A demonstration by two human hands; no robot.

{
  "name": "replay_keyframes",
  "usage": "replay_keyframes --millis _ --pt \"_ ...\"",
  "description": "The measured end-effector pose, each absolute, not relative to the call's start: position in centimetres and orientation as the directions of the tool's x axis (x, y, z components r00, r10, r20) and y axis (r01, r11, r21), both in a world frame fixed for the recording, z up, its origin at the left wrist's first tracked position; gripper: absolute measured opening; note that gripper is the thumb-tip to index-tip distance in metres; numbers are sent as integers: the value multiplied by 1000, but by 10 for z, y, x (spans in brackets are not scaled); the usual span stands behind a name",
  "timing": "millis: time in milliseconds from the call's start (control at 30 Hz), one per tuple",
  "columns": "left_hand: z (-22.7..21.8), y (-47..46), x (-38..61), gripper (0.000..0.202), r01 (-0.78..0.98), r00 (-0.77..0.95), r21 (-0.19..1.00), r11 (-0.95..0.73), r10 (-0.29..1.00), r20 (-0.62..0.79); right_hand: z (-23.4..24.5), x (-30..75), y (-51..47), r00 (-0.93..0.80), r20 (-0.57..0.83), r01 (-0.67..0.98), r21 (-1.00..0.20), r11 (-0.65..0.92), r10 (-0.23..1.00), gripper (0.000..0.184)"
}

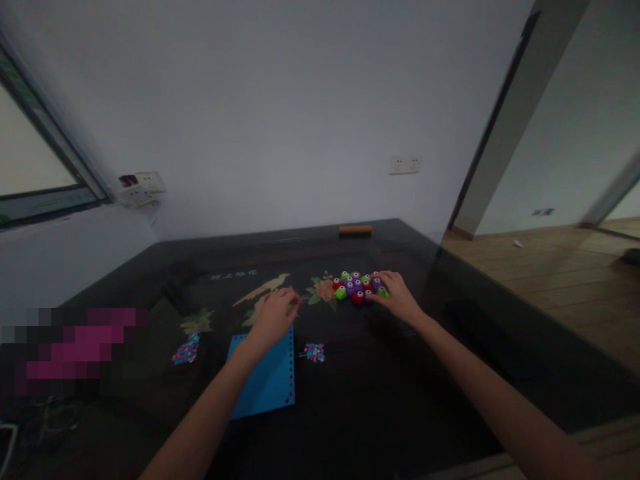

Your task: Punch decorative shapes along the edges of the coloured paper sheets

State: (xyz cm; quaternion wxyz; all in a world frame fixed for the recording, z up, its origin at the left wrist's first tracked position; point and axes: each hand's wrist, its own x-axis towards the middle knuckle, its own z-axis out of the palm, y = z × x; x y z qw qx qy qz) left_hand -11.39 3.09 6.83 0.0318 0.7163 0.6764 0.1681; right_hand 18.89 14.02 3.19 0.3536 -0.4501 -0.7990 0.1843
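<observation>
Pieces (357,285) in purple, red and green, with eye-like spots, sit bunched on the dark counter (370,413), right of a printed flower. The right hand (397,297) is at the bunch's right end, thumb and forefinger apart around the outermost ones; whether that grip bears on any, I cannot tell. The left hand (277,310) hangs over the far part of a blue board (270,380), its fingers loosely curled; nothing shows in them, though something small could be hidden. The step in hand seems to be handling the bunch, and the next move probably calls for a light, narrow pinch.
</observation>
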Motion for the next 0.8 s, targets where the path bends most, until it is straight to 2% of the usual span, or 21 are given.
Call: replay_keyframes --millis 133,167,233,467,600,800 --pt "65 73 -59 23 913 232 282 -294 944 235 11 191 166 -448 385 656 -471 590 807 86" --pt "62 85 -46 25 906 256 279 -320 936 242 7 191 171 -490 357 690 -399 604 795 92" --pt "54 107 -22 30 903 269 269 -335 929 254 0 192 181 -530 321 711 -336 618 785 97" --pt "27 156 13 51 919 271 220 -327 929 250 -8 190 198 -586 302 696 -287 658 752 93" --pt "17 163 8 42 924 281 186 -335 922 267 -13 182 200 -602 314 678 -284 678 734 84" --pt "13 162 -17 35 931 275 160 -329 918 287 -20 156 197 -590 343 673 -290 680 731 84"
